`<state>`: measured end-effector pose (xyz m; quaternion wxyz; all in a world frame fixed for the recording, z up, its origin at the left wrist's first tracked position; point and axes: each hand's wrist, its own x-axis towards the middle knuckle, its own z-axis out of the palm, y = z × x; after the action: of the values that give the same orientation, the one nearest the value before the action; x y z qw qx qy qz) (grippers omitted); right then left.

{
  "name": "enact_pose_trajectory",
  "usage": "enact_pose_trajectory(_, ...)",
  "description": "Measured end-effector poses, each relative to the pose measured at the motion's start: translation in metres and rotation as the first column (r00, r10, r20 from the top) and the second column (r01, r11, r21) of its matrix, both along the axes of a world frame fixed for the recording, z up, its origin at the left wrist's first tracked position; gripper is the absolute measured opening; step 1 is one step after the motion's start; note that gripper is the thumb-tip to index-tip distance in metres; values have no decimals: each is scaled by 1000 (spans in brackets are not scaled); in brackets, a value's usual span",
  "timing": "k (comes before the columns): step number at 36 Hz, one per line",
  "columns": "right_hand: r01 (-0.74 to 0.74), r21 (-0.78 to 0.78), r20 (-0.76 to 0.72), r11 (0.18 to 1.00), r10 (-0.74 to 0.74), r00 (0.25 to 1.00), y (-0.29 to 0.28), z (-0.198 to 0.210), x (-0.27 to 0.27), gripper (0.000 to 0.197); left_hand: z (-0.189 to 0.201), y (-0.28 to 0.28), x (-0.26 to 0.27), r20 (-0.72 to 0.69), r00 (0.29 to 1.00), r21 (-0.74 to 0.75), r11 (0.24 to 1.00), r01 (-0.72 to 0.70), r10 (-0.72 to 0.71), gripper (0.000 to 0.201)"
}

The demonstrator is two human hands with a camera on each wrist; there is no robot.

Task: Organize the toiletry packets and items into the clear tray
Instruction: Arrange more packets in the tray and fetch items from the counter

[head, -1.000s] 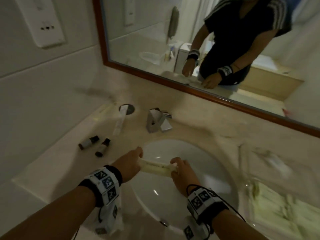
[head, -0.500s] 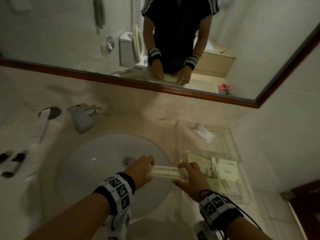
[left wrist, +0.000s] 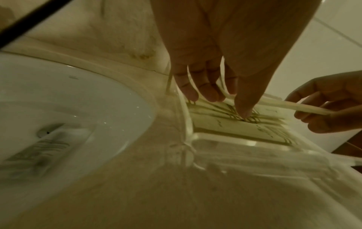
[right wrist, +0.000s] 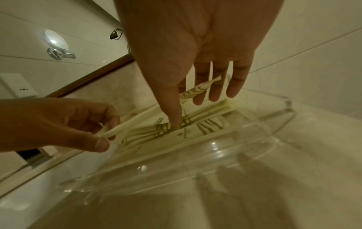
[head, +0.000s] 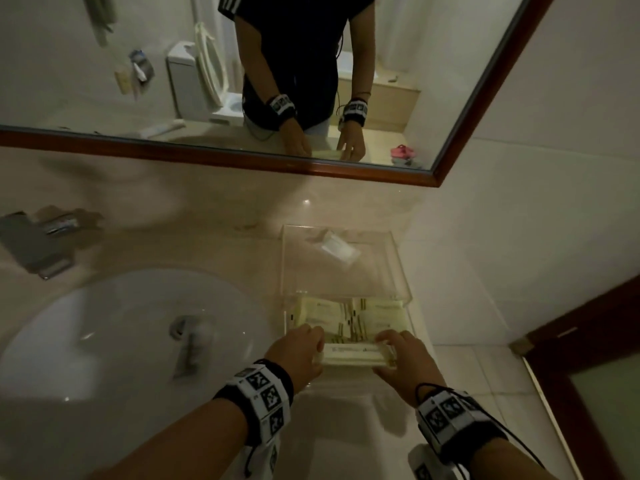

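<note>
The clear tray (head: 398,268) sits on the desk (head: 221,258) just right of the sink (head: 114,327), hard by the wall; its near part holds a layer of cream packets (head: 320,311) lying flat, some with dark stripes at their ends; its far part holds one white sachet (head: 337,249), lying alone and well apart from the rest.

A long cream packet (head: 351,355) is held over the near edge of the tray, above the packets already there; its long axis runs left to right, roughly level, across the tray's width. The left hand (head: 298,355) pinches its left end between thumb and curled fingers, a narrow grip that shows best from the right wrist (right wrist: 58,124); the right hand (head: 403,362) takes the right end, fingers curled round it as seen from the left wrist (left wrist: 329,105). From the right wrist view the right hand's fingers (right wrist: 217,86) hang fairly straight, one tip down among the packets, so how tight its hold is remains a little uncertain.

A tap (head: 38,240) stands behind the sink; a mirror (head: 242,81) runs along the wall above the desk.
</note>
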<state>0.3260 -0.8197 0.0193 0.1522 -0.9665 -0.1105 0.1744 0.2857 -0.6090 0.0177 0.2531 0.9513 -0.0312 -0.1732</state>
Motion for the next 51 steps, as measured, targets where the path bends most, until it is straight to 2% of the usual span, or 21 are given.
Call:
enact_pose_trajectory(4, -9, -76, 27, 997, 11, 1000, -14, -8, 9, 47, -8, -17, 9, -4, 1000, -1, 1000, -1, 1, 23)
enact_pose_trajectory(9, -36, -159, 49, 987, 44, 998, -21, -17, 20, 48, -17, -28, 18, 16, 999, 6, 999, -33, 33, 14)
enact_pose_trajectory(14, -53, -182, 95, 982, 72, 993, -23, -26, 25, 46, -25, -32, 21, 3, 1000, -18, 1000, -15, 15, 16)
enact_pose_trajectory(18, -39, -156, 136, 987, 60, 989, -22, -26, 23, 37, -30, -33, 20, 24, 999, -77, 997, -31, 33, 18)
enact_pose_trajectory(23, -97, -60, 53, 993, 100, 994, -23, -27, 22, 23, -35, -29, 14, 46, 996, -127, 990, -65, 71, 23)
enact_pose_trajectory(26, -85, -14, 56, 996, 86, 995, -19, -26, 23, 10, -37, -26, 12, 37, 995, -140, 986, -86, 92, 23)
enact_pose_trajectory(30, -48, -33, 53, 998, 50, 997, -14, -29, 25, 5, -38, -25, 14, 34, 997, -130, 989, -68, 72, 26)
enact_pose_trajectory(35, -22, -44, 16, 999, 22, 1000, -13, -32, 20, 12, -40, -28, 16, 49, 997, -141, 989, -54, 61, 33)
enact_pose_trajectory(45, -1, -74, -43, 997, -2, 999, -9, -19, 16, 18, -36, -20, 10, 39, 998, -62, 997, -39, 42, 42)
enact_pose_trajectory(48, 7, -54, -44, 999, -9, 999, -4, -10, 16, 13, -30, -13, 6, 51, 997, -35, 998, -49, 50, 45)
enact_pose_trajectory(51, -14, -41, -31, 999, 13, 999, 7, 1, 17, 3, -19, -2, 1, 86, 995, 50, 997, -57, 53, 39)
